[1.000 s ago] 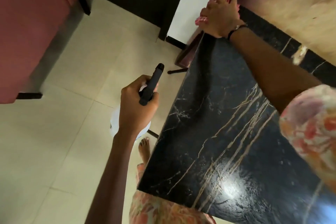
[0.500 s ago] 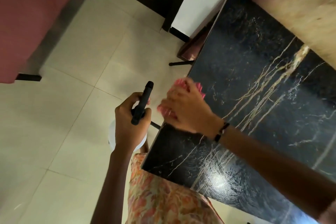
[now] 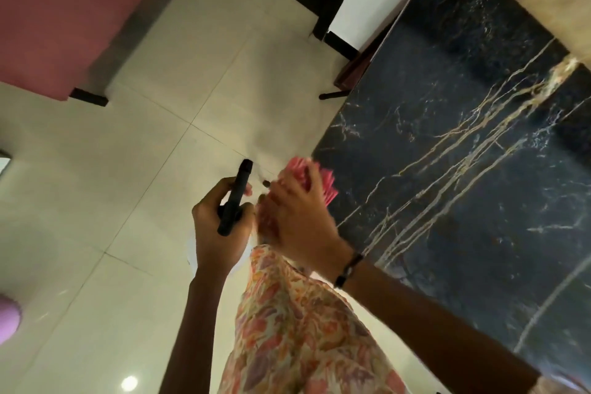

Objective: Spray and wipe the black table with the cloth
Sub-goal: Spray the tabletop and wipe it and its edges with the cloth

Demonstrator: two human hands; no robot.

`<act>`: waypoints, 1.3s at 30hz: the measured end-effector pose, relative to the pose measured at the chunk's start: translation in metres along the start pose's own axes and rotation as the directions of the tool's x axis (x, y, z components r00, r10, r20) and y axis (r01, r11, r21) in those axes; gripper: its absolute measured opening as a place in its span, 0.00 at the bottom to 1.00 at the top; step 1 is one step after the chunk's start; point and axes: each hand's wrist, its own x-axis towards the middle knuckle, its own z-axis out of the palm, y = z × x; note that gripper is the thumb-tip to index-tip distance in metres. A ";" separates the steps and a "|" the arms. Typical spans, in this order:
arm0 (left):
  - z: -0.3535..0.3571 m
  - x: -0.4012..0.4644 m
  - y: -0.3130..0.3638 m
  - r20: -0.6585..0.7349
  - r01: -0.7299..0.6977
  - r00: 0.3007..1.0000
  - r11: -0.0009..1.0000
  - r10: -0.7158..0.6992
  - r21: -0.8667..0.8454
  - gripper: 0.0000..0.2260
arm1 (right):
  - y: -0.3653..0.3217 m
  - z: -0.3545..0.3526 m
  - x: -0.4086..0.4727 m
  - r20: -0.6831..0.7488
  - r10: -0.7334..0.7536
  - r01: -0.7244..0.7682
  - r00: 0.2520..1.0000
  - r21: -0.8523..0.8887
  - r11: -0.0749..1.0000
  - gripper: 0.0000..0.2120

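Since the earlier frame, the right hand has drawn the pink cloth from the far corner of the black counter to its near left edge, partly past it. Right grip: clenched on the cloth. Left hand, just beside it over the tiled floor, grip closed around the black spray bottle head.

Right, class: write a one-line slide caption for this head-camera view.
Left hand grips a spray bottle's black nozzle; right hand holds a pink cloth at the black table edge.
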 end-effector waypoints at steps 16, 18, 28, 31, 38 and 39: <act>0.012 -0.101 -0.070 -0.250 -0.185 0.955 0.980 0.161 -0.074 0.12 | 0.022 0.042 -0.036 -0.114 -0.563 0.508 0.818 -0.316 0.801 0.19; 0.021 -0.111 -0.079 -0.251 -0.185 0.955 0.979 0.157 -0.091 0.11 | 0.042 0.050 -0.057 -0.034 -0.619 0.549 0.785 -0.426 0.719 0.20; 0.051 -0.147 -0.089 -0.167 -0.147 0.979 0.973 0.117 -0.178 0.07 | 0.116 0.143 -0.253 -0.084 -0.336 0.220 0.938 -0.604 0.766 0.29; 0.053 -0.154 -0.092 -0.162 -0.170 0.977 0.969 0.142 -0.178 0.08 | 0.094 0.146 -0.224 -0.207 -0.316 0.111 0.926 -0.649 0.753 0.32; 0.053 -0.183 -0.093 -0.101 -0.240 0.968 0.967 0.231 -0.087 0.09 | 0.021 0.118 -0.105 -0.376 -0.318 -0.031 0.871 -0.686 0.726 0.33; 0.055 -0.188 -0.092 -0.085 -0.248 0.967 0.965 0.242 -0.083 0.10 | 0.022 0.121 -0.107 -0.386 -0.310 -0.028 0.869 -0.664 0.747 0.32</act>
